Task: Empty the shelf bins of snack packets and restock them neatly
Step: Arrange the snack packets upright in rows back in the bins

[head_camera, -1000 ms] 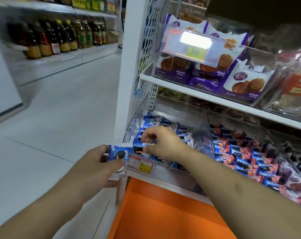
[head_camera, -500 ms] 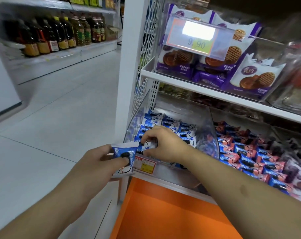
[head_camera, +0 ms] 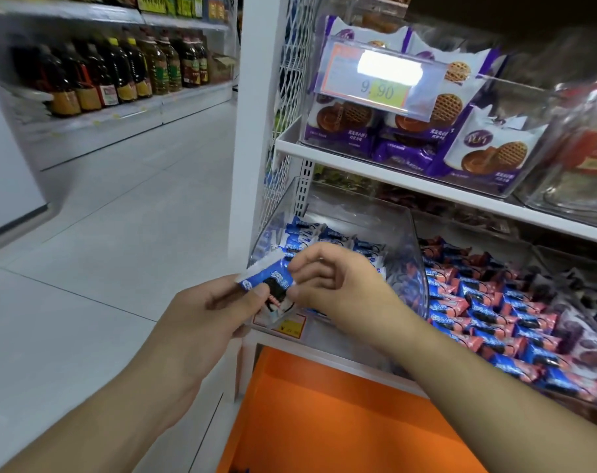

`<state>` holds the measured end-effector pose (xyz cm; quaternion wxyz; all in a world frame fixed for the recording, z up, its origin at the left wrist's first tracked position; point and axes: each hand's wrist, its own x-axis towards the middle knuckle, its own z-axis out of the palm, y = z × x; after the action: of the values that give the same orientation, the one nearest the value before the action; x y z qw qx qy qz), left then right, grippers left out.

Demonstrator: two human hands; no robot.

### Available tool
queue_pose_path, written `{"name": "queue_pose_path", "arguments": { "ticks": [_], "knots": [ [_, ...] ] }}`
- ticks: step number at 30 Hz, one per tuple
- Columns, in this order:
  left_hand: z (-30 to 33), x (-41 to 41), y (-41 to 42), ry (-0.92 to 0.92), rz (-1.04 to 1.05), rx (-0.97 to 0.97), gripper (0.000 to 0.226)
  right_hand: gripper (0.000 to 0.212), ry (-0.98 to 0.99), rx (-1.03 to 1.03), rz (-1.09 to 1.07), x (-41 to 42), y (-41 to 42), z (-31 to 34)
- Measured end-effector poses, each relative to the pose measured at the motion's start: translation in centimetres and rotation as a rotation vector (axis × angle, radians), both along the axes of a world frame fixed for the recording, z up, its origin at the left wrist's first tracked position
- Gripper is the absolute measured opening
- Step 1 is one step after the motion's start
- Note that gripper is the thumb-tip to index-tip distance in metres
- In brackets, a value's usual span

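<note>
Evidently early: small blue-and-white snack packets [head_camera: 268,285] are gripped by the left hand [head_camera: 201,322] and pinched by the right hand [head_camera: 338,285], just before the clear plastic bin [head_camera: 410,240], which is judged largely full.

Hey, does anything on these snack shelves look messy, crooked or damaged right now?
Nothing looks damaged or spilled. The purple waffle packs in the upper bin lean at mixed angles. The blue packets in the clear bin lie fairly even, and both hands hold a blue packet at its front.
</note>
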<state>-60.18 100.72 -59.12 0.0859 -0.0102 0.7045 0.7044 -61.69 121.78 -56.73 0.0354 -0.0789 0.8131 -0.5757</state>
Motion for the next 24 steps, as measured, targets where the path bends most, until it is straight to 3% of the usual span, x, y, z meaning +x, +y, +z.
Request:
{"name": "queue_pose_path", "arguments": {
  "ticks": [5,8,17,24],
  "knots": [
    [-1.0,-0.5,-1.0,0.282,0.028,-0.547,0.036,0.018,0.101,0.147,-0.133,-2.0,2.0,1.0],
    [-1.8,-0.8,-1.2,0.338,-0.069,-0.757,0.048,0.018,0.038,0.316,-0.103,-3.7,2.6,-0.1],
    [-2.9,-1.1,-0.8,0.351,-0.101,-0.83,0.051,0.014,0.062,0.637,0.102,-5.9,0.3,-3.1],
    [-3.0,-1.4,-1.0,0.346,-0.102,-0.809,0.049,0.029,-0.005,0.585,0.215,-6.8,2.5,-2.7]
  ]
}}
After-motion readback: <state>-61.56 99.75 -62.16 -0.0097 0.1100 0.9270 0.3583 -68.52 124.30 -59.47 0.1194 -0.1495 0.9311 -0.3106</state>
